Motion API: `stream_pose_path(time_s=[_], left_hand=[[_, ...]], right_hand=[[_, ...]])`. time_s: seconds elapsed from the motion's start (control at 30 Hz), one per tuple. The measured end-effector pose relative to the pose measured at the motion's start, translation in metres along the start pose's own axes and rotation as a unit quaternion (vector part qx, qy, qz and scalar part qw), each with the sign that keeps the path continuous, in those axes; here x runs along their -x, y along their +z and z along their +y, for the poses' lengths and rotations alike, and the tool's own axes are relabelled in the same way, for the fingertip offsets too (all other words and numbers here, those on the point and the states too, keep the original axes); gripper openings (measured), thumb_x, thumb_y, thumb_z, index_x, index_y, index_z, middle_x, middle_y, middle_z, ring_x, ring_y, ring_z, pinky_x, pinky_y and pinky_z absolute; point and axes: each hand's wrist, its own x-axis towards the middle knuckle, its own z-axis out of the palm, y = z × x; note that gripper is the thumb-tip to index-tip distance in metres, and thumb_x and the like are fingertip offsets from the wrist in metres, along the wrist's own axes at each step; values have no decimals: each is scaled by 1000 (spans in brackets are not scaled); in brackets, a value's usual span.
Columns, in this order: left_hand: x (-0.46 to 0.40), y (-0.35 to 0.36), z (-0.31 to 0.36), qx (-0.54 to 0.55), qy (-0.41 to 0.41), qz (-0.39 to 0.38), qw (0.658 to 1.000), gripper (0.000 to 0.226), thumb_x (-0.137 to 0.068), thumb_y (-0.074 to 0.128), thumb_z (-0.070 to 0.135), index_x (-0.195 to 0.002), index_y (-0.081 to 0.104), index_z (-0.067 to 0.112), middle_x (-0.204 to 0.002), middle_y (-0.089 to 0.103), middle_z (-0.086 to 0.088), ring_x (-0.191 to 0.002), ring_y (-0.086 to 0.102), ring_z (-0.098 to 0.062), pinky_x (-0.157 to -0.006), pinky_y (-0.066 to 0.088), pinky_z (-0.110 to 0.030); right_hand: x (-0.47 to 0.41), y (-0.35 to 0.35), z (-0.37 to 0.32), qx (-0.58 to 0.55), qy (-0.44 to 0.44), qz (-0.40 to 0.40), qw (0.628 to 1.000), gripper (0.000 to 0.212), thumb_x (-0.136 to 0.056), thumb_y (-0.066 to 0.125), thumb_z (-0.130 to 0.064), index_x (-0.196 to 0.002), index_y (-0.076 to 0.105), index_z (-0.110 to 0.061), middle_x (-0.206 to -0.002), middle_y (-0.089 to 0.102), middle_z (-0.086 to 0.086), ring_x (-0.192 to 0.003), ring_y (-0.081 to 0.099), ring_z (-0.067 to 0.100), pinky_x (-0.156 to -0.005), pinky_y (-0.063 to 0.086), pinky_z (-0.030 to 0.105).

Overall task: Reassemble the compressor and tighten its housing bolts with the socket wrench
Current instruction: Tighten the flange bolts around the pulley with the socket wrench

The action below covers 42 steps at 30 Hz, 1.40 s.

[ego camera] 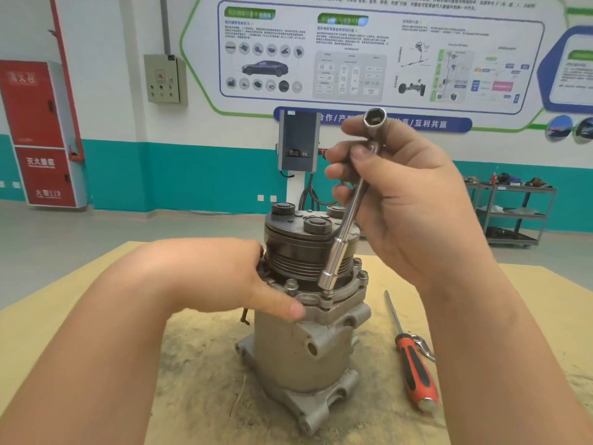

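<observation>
Already the compressor is standing assembled at the middle of the table, bolts seated in its flange. The right hand is curling its fingers around the socket wrench, whose socket is sitting on a near bolt. The left hand is steadying the housing, thumb pressing the flange. Remaining bolts probably still need tightening

Bare forearms, no sleeves, no gloves

Bright, even indoor light, soft shadows under the grey metal compressor; the far wall poster smears, edges bow outward.
</observation>
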Motion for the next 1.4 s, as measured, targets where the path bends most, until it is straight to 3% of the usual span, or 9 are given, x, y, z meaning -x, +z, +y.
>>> stream_pose_path(time_s=[0.13,0.23,0.33,0.43,0.57,0.77,1.0,1.2,1.4], left_hand=[[4,-12,-14,15,-34,64,997,122,-37,54,89,-145,39,34,-139,52,17,-119,55,-7,-101,43,-29],[6,-18,-14,51,35,174,983,66,-62,52,78,-121,53,47,-124,56,27,-112,55,3,-87,42,-21],[2,-17,-5,169,139,263,940,22,-79,55,56,-96,63,46,-118,59,31,-111,52,14,-101,40,-26],[-2,-5,12,261,225,224,912,22,-74,69,47,-92,69,34,-113,68,24,-110,62,2,-107,41,-38],[-14,14,29,355,220,222,881,32,-60,87,44,-79,72,23,-84,74,11,-76,69,-10,-77,56,-25],[-24,25,36,420,214,239,849,24,-66,84,29,-77,76,9,-95,77,8,-89,73,-11,-93,54,-37],[-21,21,26,416,249,171,858,13,-84,74,23,-96,80,23,-97,77,2,-97,72,-12,-90,54,-22],[-24,24,29,424,247,219,844,32,-68,82,37,-90,79,14,-93,78,-2,-96,73,-18,-95,55,-38],[-24,21,24,428,262,170,848,16,-82,72,29,-94,81,23,-95,78,2,-97,72,-11,-86,53,-17]], right_hand=[[1,-1,4,62,-22,-26,997,27,-95,45,-2,-94,64,-20,-75,68,-5,-70,64,9,-68,43,27],[1,-2,6,90,-23,-36,995,30,-97,45,-2,-95,66,-23,-80,70,-4,-75,65,10,-72,44,28],[1,-9,1,149,4,-77,986,21,-93,51,-17,-102,67,-26,-90,73,-4,-86,68,10,-77,47,30],[1,-18,-6,215,53,-103,970,24,-82,55,-29,-104,65,-28,-93,74,-8,-95,69,12,-93,51,44],[5,-24,-13,280,83,-93,952,13,-95,60,-24,-104,70,-26,-93,74,-8,-94,70,13,-97,50,48],[5,-20,-10,331,59,-64,940,17,-93,61,-31,-93,76,-22,-83,76,-10,-76,69,0,-75,53,18],[3,-26,-6,313,81,-63,944,13,-89,68,-30,-96,73,-21,-92,75,-7,-94,69,8,-95,51,40],[1,-25,1,298,69,-48,951,16,-80,76,-33,-77,66,-21,-68,67,-11,-69,63,6,-74,50,30],[3,-25,0,266,83,-99,955,10,-91,65,-25,-90,75,-23,-90,76,-6,-91,71,9,-93,52,36]])
